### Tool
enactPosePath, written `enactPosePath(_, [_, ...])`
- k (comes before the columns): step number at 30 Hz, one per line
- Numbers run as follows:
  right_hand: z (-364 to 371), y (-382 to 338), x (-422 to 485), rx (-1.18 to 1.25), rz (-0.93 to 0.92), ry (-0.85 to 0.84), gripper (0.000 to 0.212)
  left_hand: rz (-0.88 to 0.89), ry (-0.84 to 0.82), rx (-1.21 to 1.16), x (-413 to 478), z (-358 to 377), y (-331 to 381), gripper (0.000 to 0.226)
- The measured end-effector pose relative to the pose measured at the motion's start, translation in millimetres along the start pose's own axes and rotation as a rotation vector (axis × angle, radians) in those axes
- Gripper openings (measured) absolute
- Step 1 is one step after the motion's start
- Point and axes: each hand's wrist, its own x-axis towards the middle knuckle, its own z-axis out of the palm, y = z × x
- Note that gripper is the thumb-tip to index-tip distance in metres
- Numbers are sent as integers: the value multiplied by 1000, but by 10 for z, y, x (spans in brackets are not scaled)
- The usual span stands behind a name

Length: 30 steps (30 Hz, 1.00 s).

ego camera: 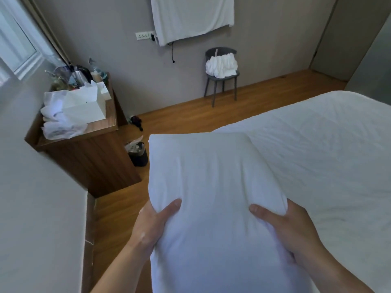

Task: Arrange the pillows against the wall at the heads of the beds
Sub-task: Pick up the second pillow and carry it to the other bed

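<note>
A plump white pillow fills the middle of the view, held up in front of me over the gap between floor and bed. My left hand grips its left side with the thumb pressed into the top. My right hand grips its right side the same way. A bed with a white sheet stretches along the right, its near edge partly hidden behind the pillow. On the left, a white surface runs along the lower left; I cannot tell whether it is a second bed or a wall.
A wooden desk cluttered with white bags and bottles stands at left. A small black bin sits beside it on the wooden floor. A grey chair with white linen stands by the far wall, under a cloth-covered screen.
</note>
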Motion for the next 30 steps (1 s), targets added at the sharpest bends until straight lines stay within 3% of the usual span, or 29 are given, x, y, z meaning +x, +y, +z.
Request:
enactPosePath(3, [275, -224, 571, -26, -25, -55, 50, 16, 71, 5, 449, -74, 213, 123])
enactPosePath(7, [595, -652, 1389, -54, -58, -138, 57, -10, 168, -28, 1068, -133, 543, 97])
enactPosePath(15, [1285, -1208, 2534, -77, -90, -230, 63, -11, 221, -69, 2186, -383, 948, 87])
enactPosePath(21, [2032, -1601, 3341, -73, -79, -196, 65, -34, 195, -78, 3315, -750, 1171, 87])
enactPosePath(26, [2772, -2059, 3925, -69, -57, -129, 50, -29, 128, -49, 4464, -1194, 1615, 80])
enactPosePath(30, [3238, -2392, 4329, -62, -31, -59, 61, -23, 70, -18, 5247, -1454, 1947, 83])
